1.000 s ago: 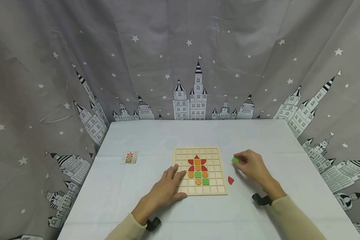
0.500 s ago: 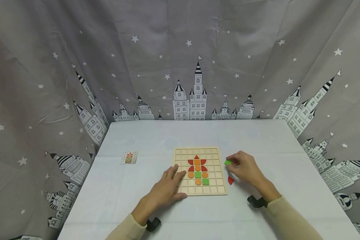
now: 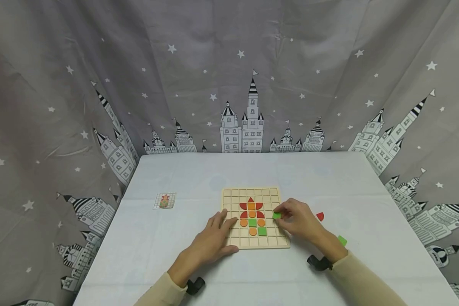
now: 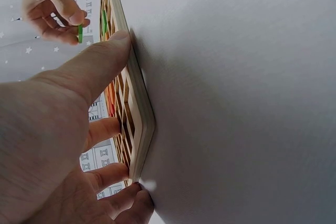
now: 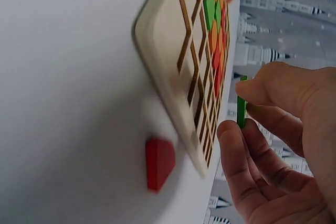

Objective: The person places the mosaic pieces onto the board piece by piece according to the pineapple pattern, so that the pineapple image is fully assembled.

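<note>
A square wooden grid board (image 3: 235,242) lies on the table. Red, orange and green flat pieces on it form a figure, with a red triangle (image 3: 250,200) at the top and a green square tile (image 3: 262,231) low on the right. My left hand (image 3: 208,242) rests spread on the board's left side, its thumb on the near edge in the left wrist view. Between thumb and fingertips, my right hand (image 3: 300,219) pinches another green tile (image 5: 241,109), held above the board's right side. A red piece (image 5: 159,163) lies beside the board in the right wrist view.
A small picture card (image 3: 165,201) with a coloured figure on a grid lies to the left. Right of the board, a loose red quarter-round piece (image 3: 319,216) and a loose green tile (image 3: 342,240) lie by my right forearm. A grey curtain hangs behind the table.
My right hand has carried the green tile left, from beside the board to over its right side. Loose red and green pieces show behind the hand. My left hand has stayed put.
</note>
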`<action>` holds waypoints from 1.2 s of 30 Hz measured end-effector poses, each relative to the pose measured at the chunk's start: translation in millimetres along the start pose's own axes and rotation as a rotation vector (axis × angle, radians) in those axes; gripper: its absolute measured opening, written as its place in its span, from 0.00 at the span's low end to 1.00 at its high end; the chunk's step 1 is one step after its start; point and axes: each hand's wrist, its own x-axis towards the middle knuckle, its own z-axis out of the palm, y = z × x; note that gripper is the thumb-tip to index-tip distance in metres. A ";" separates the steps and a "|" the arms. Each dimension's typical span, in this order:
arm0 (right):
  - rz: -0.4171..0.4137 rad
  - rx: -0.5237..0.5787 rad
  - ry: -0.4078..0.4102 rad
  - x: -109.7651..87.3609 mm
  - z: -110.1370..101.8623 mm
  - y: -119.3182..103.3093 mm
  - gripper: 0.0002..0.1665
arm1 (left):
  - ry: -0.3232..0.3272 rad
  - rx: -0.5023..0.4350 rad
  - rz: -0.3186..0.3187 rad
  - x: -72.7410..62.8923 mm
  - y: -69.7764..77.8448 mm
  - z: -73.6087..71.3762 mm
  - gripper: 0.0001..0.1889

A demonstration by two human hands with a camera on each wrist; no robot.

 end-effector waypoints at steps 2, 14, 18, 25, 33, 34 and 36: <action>-0.027 0.003 -0.017 1.0 4.0 -3.4 0.13 | 0.001 -0.001 0.001 -0.2 -0.3 0.2 0.47; -0.071 -0.024 -0.150 7.5 30.1 -26.3 0.11 | 0.005 0.010 0.017 -0.2 -1.2 -0.4 0.46; -0.114 -0.050 -0.157 10.7 37.1 -32.4 0.10 | 0.002 0.025 0.015 -0.4 -2.1 -0.5 0.46; -0.193 -0.083 -0.150 13.7 45.5 -37.6 0.10 | 0.003 0.033 0.019 -0.2 -0.7 -2.5 0.46; -0.207 -0.099 -0.167 15.4 52.8 -45.0 0.09 | 0.003 0.043 0.022 0.4 -1.3 -1.1 0.46; -0.202 -0.104 -0.170 15.5 54.0 -45.0 0.08 | 0.003 0.043 0.024 0.3 -1.4 -0.9 0.46; -0.193 -0.113 -0.179 15.4 56.3 -45.0 0.07 | 0.004 0.044 0.025 0.1 -1.5 -0.6 0.46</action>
